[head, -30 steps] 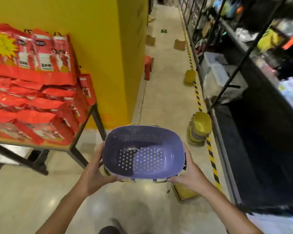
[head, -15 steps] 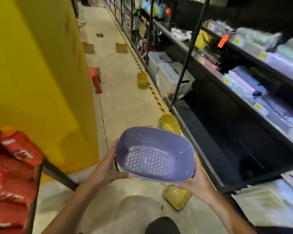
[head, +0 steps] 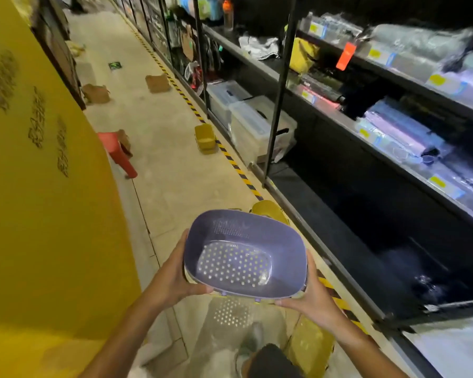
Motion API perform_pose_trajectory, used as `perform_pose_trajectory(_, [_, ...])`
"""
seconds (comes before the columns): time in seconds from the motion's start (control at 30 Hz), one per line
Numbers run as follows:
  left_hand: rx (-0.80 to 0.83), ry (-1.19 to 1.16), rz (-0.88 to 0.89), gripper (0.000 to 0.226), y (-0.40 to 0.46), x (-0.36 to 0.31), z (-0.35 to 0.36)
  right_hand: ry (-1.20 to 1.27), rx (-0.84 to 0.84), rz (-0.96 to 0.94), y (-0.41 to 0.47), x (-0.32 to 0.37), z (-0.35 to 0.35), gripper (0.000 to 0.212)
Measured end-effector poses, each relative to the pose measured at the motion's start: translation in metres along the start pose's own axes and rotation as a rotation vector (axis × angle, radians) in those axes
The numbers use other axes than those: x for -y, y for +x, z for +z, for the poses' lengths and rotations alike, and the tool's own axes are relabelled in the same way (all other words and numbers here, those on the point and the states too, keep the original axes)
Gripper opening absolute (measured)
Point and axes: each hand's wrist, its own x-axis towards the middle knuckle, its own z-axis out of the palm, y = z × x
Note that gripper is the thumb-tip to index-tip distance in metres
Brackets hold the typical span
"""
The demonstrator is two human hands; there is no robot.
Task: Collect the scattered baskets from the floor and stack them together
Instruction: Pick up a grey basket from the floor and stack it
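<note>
Since a moment ago our view has swung right: the red packets are gone and the dark store shelf (head: 339, 110) fills more of the frame. Our left hand (head: 172, 279) and right hand (head: 311, 298) clasp the purple perforated plastic basket (head: 243, 255) by its sides, above the floor (head: 161, 148). A yellow plastic basket (head: 204, 137) sits down the aisle.

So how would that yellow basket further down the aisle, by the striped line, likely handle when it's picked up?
The yellow basket looks like moulded plastic, so probably stiff and light for its size. It sits flat on the floor, so it is unlikely to roll. The similar purple basket, held at its sides by left hand and right hand, keeps its shape.
</note>
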Motion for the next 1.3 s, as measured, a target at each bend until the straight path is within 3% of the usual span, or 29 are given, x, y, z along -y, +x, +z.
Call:
perform_pose_trajectory(0.37, [-0.025, 0.044, -0.096, 0.139, 0.192, 0.021, -0.075, -0.015, -0.048, -0.033, 0.193, 0.063, -0.035, 0.132])
perform_pose_trajectory(0.57, [0.136, 0.038, -0.078, 0.137, 0.315, 0.052, -0.098, 0.067, -0.282, 0.053, 0.263, 0.069, -0.024, 0.109])
perform_pose_trajectory(0.83, [0.457, 0.106, 0.012, 0.139, 0.495, 0.067, -0.124, 0.100, -0.489, 0.277, 0.339, 0.073, -0.016, 0.135])
perform_pose_trajectory(1.0, [0.655, 0.132, 0.042, 0.139, 0.579, 0.072, -0.090, 0.181, -0.609, 0.386, 0.363, 0.054, -0.024, 0.115])
perform_pose_trajectory(1.2, [0.814, 0.150, 0.022, 0.138, 0.652, 0.094, -0.025, 0.211, -0.713, 0.592, 0.400, -0.004, -0.041, 0.128])
perform_pose_trajectory(1.3, [0.791, 0.154, -0.057, 0.141, 0.678, 0.129, 0.009, 0.171, -0.695, 0.631, 0.426, -0.057, -0.054, 0.136])
